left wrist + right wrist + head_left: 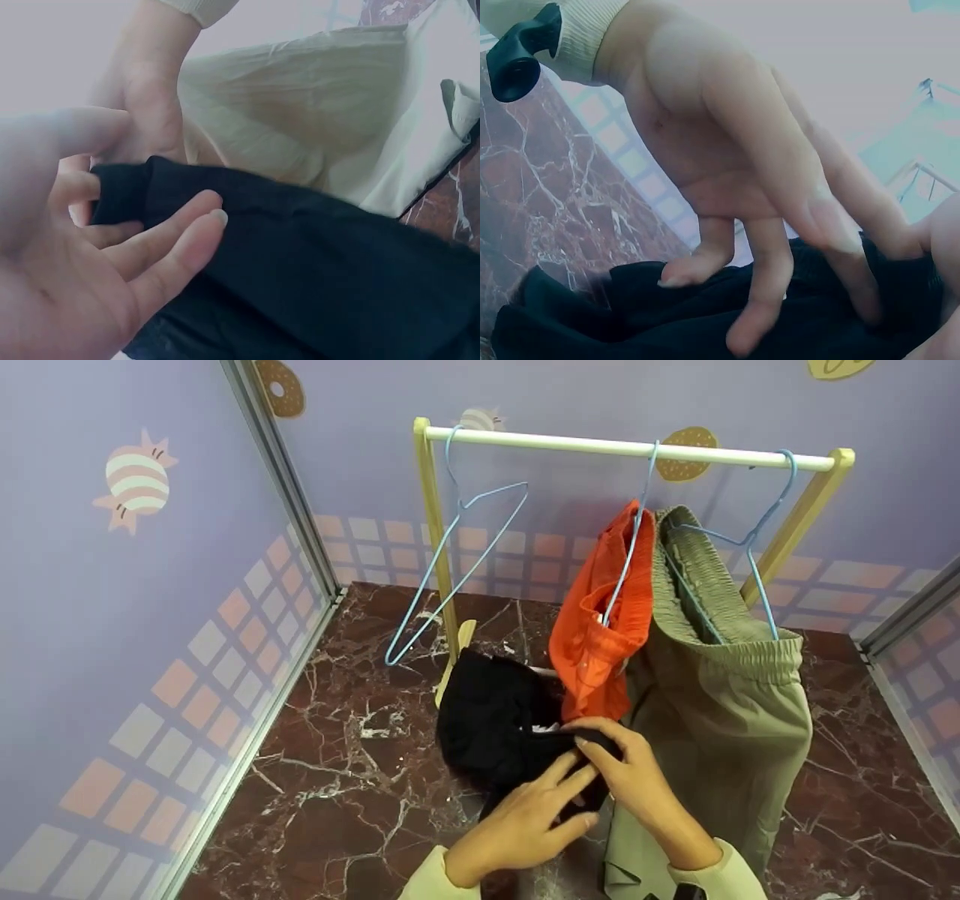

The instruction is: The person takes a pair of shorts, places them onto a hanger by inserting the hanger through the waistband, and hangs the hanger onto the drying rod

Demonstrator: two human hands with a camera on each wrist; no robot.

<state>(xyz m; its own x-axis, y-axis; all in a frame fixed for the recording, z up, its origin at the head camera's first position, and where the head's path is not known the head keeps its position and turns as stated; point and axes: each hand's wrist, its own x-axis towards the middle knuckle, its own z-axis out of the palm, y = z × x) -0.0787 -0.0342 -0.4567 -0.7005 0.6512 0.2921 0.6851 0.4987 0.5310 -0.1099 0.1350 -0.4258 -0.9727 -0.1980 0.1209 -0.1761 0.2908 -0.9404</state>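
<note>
A pair of black pants [487,712] is held up in front of a clothes rack, bunched, with a small white tag at the waist. My left hand [521,821] holds the near side of the waistband between its fingers. In the left wrist view, some fingertips lie on the black fabric [322,270] while others go behind its edge. My right hand [630,769] pinches the same waistband by thumb and index finger, close beside the left hand. Its other fingers hang over the cloth in the right wrist view.
A blue hanger [457,577] hangs bare at the rack's left. Orange shorts [600,645] and olive pants [720,720] hang on blue hangers from the white rail [555,440]. Reddish marble floor [337,780] lies below, with patterned walls around.
</note>
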